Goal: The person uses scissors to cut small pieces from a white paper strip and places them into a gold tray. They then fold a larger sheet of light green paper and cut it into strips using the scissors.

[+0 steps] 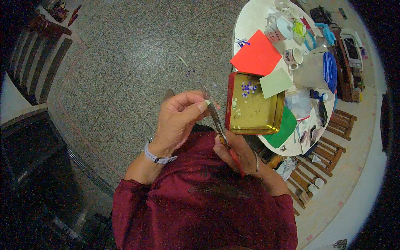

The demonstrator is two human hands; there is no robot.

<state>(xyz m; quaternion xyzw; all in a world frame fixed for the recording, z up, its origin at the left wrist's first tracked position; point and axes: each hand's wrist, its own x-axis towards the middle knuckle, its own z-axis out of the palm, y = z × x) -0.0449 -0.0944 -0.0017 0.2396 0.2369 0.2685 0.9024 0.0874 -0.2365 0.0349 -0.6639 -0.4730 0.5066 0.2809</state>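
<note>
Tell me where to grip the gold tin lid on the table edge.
Take the gold tin lid by its red near wall, from the person's side: that wall overhangs the table edge, while paper sheets crowd the far corner. Keep it level; small bits lie inside.

Premises appear domestic: a living or dining room in a home. Floor (137, 54) is speckled terrazzo with inlaid border strips. At right, a round white worktop (250, 21) carries household clutter: mugs (293, 56), a teapot (277, 28), a clear plastic jug (310, 71), coloured paper sheets (257, 56) and a gold tin tray (252, 104). Slatted wooden chairs (333, 141) are tucked beneath. A dark wooden bench (33, 62) stands at far left.
</note>
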